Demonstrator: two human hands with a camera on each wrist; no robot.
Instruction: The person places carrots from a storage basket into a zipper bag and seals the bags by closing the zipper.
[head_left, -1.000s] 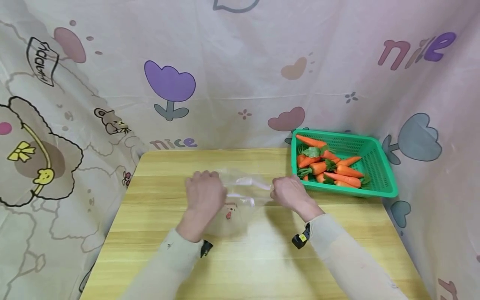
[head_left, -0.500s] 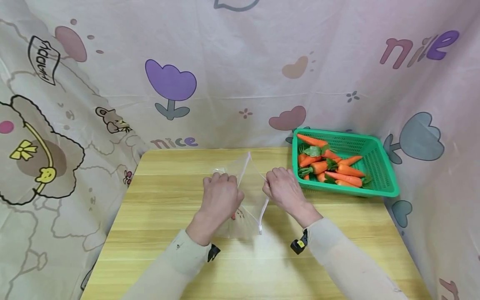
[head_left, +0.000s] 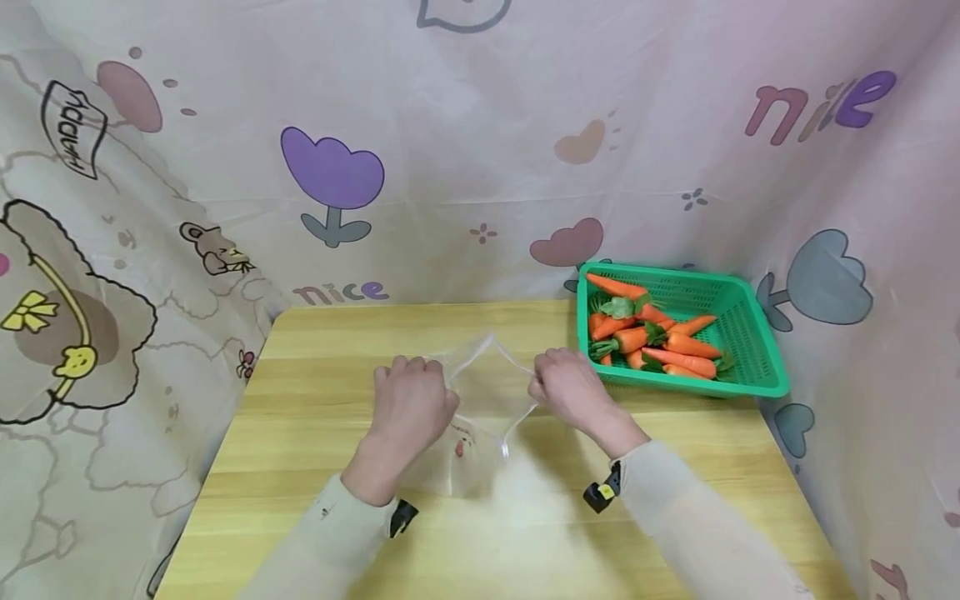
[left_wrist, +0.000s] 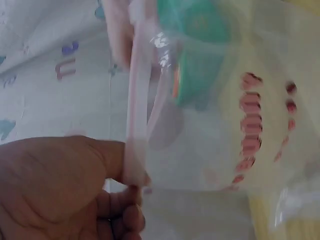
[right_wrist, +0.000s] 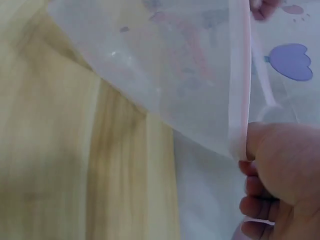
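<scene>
Between the two hands hangs a clear zip bag [head_left: 480, 454] with a pale pink zip edge and small red print. Its mouth is spread into a diamond shape in the head view. My left hand [head_left: 412, 400] pinches one side of the mouth; in the left wrist view, the thumb and forefinger grip the zip strip [left_wrist: 137, 110]. On the opposite side, my right hand [head_left: 573, 387] pinches the rim, fingers curled, close to the basket's near left corner. Red lettering [left_wrist: 250, 120] shows on the bag's face, and nothing is seen inside it.
A green plastic basket [head_left: 757, 333] holding several carrots [head_left: 678, 358] with leafy tops stands at the back right of the wooden table [head_left: 300, 467]. A printed cloth [head_left: 450, 125] hangs behind the table and along both sides.
The bag's mouth has gone from a narrow slit to a tall spread, then to a wider diamond. My left hand moved right, then back left; my right hand stayed near its place.
</scene>
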